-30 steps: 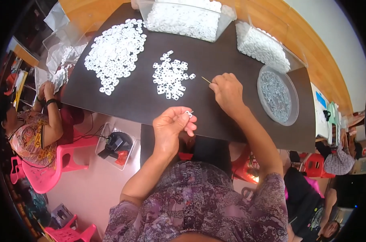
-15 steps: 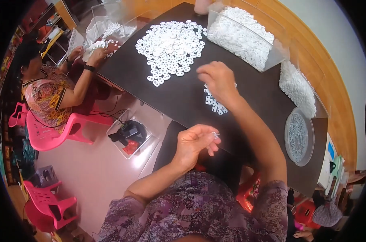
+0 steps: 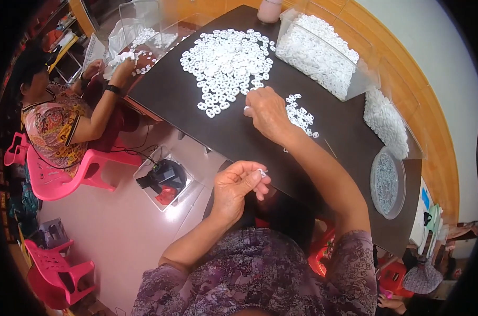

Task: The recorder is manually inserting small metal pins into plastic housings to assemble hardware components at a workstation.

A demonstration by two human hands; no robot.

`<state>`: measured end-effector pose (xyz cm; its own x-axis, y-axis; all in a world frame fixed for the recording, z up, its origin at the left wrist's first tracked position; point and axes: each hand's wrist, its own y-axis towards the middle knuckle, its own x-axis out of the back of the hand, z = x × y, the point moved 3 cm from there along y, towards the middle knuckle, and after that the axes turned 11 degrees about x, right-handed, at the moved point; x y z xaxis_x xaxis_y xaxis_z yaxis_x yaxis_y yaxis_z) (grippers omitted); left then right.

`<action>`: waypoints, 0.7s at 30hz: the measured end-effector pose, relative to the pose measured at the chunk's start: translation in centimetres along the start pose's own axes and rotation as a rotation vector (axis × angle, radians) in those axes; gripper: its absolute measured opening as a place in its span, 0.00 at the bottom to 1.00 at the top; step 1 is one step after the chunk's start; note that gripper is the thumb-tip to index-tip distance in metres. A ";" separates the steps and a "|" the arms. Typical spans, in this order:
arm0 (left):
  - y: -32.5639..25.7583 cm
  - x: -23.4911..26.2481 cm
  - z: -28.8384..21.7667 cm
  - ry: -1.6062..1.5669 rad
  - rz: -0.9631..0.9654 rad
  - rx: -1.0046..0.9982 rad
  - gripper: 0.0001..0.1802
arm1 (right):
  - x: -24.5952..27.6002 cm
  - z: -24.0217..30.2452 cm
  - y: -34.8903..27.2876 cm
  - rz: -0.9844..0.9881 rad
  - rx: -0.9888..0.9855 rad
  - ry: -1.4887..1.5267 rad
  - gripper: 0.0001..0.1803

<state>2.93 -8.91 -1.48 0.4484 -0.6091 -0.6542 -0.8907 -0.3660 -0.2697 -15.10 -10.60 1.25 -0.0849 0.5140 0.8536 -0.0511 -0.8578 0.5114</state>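
Observation:
My left hand is closed in front of my body, pinching a small shiny hook-like piece between thumb and index finger. Over the dark table, my right hand is at the near edge of a big pile of white oval pieces with holes. Its fingers are drawn together, and a white oval piece shows at the fingertips. Beside that hand lies a smaller heap of white pieces, partly covered by the wrist.
Clear bins of white pieces line the table's far right side. A round tray of small metallic pieces stands at the right, near a thin stick. A pink container is at the back. A co-worker sits at left.
My right hand has moved left to the big pile's edge, uncovering more of the small heap. My left hand keeps its pinch. The whole view has shifted slightly.

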 end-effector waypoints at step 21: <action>1.3 -6.1 1.2 0.160 0.041 -0.092 0.08 | 11.6 5.6 -13.6 -0.316 -0.441 0.525 0.09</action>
<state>-1.00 -4.85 1.33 0.4243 -0.7266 -0.5404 -0.9012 -0.3969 -0.1740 -9.83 7.06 4.74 -0.4570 0.7631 0.4569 -0.5363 -0.6462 0.5429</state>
